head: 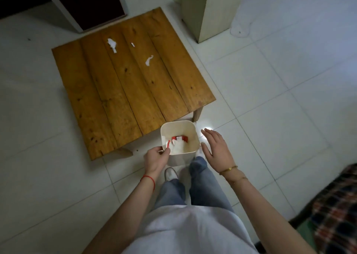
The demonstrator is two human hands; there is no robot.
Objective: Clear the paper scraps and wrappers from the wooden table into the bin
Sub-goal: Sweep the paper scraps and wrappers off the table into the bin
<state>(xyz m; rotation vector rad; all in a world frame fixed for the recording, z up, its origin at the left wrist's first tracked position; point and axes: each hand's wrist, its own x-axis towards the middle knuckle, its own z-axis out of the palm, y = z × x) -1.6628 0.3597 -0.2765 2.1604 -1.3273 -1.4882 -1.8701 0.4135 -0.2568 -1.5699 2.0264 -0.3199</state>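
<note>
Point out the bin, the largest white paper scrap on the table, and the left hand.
Cream square plastic bin (190, 127): head view, bare inner wall at far right.
Largest white torn paper scrap (111, 43): head view, its wide middle.
Left hand (155, 158): head view, back of hand, at bin's rim.

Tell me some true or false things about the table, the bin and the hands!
1. White paper scraps lie on the far part of the wooden table. True.
2. The bin stands on top of the table. False: it is off the table, at its near corner, in front of the person's legs.
3. The left hand grips the bin's rim. True.
4. The right hand is a closed fist. False: it is open, fingers spread, beside the bin.
5. The bin is empty. False: red and white wrappers lie inside.
</note>
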